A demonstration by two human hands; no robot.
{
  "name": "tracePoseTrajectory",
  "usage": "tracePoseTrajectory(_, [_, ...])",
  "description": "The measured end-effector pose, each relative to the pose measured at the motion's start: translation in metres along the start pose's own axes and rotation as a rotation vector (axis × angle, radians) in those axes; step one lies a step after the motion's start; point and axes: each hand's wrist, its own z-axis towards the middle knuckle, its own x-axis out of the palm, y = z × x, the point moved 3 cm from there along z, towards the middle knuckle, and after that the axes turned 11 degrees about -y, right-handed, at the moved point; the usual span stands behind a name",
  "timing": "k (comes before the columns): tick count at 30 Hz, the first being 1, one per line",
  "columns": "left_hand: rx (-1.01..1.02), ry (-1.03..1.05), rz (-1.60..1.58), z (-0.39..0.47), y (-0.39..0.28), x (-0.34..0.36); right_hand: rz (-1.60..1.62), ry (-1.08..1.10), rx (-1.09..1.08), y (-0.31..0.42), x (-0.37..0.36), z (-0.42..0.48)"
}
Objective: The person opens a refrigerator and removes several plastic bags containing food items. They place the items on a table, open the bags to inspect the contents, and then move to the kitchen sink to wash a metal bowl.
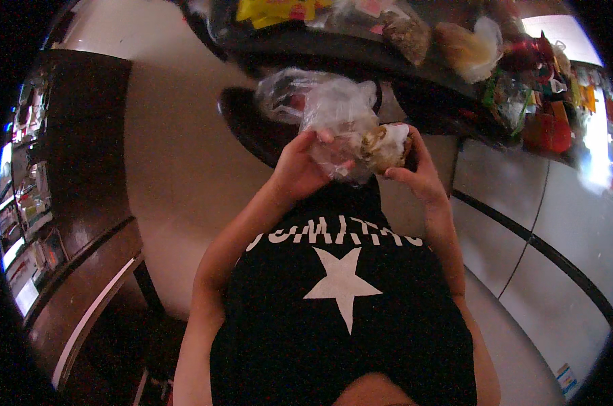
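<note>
My left hand (306,165) grips a crumpled clear plastic bag (339,101), whose loose end spreads up and to the left. In my right hand (422,175) is a rounded brown and white bundle (385,147), held by its right side between thumb and fingers. The bundle meets the bag's right edge; whether it is partly inside the bag I cannot tell. Its contents are too blurred to name. Both hands are in front of my chest, just short of a dark table.
The dark table (332,51) ahead carries a yellow packet (276,11), a bag of brown contents (408,38), another plastic bag (469,48) and a red container (547,132). Beneath my hands is a dark rounded seat (243,127). Shelves (30,198) stand left, pale panels (504,177) right.
</note>
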Motion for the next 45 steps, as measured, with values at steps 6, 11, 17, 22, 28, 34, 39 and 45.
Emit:
tracePoseTrajectory(6, [-0.2, 0.104, -0.224, -0.01, 0.001, 0.027, 0.507, -0.12, 0.178, -0.012, 0.003, -0.01])
tracePoseTrajectory(11, [-0.109, 0.071, -0.114, -0.007, 0.003, 0.012, 0.774, -0.256, 0.441, -0.032, 0.003, -0.015])
tracePoseTrajectory(17, [-0.124, -0.093, -0.097, -0.011, 0.007, 0.023, 0.979, -0.251, 0.447, -0.029, 0.02, -0.013])
tracePoseTrajectory(22, [-0.134, -0.071, -0.034, -0.014, 0.005, 0.018, 1.009, -0.189, 0.429, -0.024, 0.023, -0.016])
tracePoseTrajectory(28, [-0.144, -0.058, -0.005, -0.015, 0.0, 0.013, 1.03, -0.196, 0.392, -0.033, 0.024, -0.013])
tracePoseTrajectory(34, [-0.112, -0.081, 0.003, -0.02, -0.008, 0.011, 0.579, -0.457, 0.286, -0.021, 0.033, -0.017])
tracePoseTrajectory(39, [0.075, -0.132, 0.273, -0.015, 0.002, 0.02, -0.511, -0.228, -0.119, -0.002, 0.054, -0.008])
tracePoseTrajectory(45, [0.091, -0.062, 0.47, -0.015, -0.015, 0.017, -0.783, -0.28, -0.309, 0.002, 0.025, 0.025])
